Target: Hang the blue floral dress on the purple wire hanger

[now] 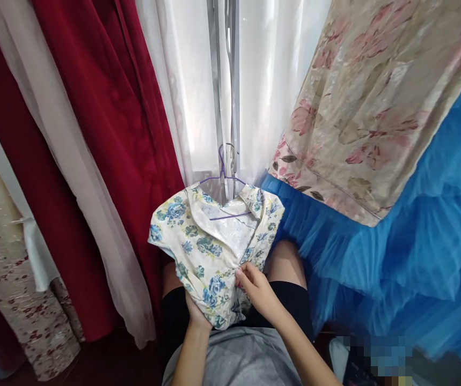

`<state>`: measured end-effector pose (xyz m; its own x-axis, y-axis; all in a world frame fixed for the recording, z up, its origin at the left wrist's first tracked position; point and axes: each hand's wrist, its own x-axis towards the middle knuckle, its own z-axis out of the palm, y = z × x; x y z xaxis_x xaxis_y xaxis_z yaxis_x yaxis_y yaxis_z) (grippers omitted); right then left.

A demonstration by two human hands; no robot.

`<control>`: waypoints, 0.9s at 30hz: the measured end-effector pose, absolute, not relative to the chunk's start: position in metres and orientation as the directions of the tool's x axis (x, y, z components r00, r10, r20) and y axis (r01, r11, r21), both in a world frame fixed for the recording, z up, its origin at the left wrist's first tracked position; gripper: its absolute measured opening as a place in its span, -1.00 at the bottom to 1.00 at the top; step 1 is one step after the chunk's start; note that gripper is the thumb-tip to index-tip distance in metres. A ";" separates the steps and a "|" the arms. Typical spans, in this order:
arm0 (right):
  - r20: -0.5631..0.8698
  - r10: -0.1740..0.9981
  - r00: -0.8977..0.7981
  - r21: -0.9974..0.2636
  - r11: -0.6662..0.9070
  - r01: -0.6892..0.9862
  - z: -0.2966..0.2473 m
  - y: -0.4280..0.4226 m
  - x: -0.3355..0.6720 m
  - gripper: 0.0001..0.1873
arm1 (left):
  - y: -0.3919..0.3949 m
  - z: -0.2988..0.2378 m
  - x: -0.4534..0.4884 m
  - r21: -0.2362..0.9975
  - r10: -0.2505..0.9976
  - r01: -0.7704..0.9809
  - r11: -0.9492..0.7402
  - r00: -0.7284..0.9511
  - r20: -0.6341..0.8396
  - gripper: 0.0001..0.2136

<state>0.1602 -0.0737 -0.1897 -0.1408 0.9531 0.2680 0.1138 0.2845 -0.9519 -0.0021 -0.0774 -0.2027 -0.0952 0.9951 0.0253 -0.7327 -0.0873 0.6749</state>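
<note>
A white blouse (198,244) with blue and green flowers hangs on a thin purple wire hanger (222,174) in front of my lap. The hanger's lower bar shows through the open neckline. With fingertips pinched, my right hand (254,287) grips the front edge of the blouse at the bottom of the neckline. My left hand (198,313) is under the lower left side of the blouse, its fingers hidden behind the cloth.
Red drapes (113,134) and a pale sheer cloth hang at left. A white curtain (270,80) with grey strips is straight ahead. To the right hang a beige floral cloth (359,118) and blue ruffled tulle (375,268).
</note>
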 end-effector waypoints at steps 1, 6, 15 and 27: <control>0.278 0.952 -0.129 -0.948 0.293 0.123 -0.190 -0.070 0.157 -0.61 | -0.078 -0.204 -0.004 0.652 0.994 -0.754 -0.077 -0.106 -0.006 -0.38; 0.209 0.974 -0.081 -0.978 0.209 -0.018 -0.188 -0.063 0.158 -0.56 | -0.070 -0.215 -0.007 0.739 0.970 -0.670 -0.067 -0.218 -0.110 -0.52; 0.005 1.000 0.005 -0.965 0.006 -0.263 -0.183 -0.080 0.165 -0.67 | -0.067 -0.237 -0.012 0.800 0.547 0.384 -0.462 -0.586 0.597 -0.69; 0.052 0.998 -0.046 -0.972 0.040 -0.234 -0.152 -0.066 0.149 -0.69 | -0.063 -0.229 0.032 0.786 0.810 0.321 -0.528 -0.086 0.580 -0.98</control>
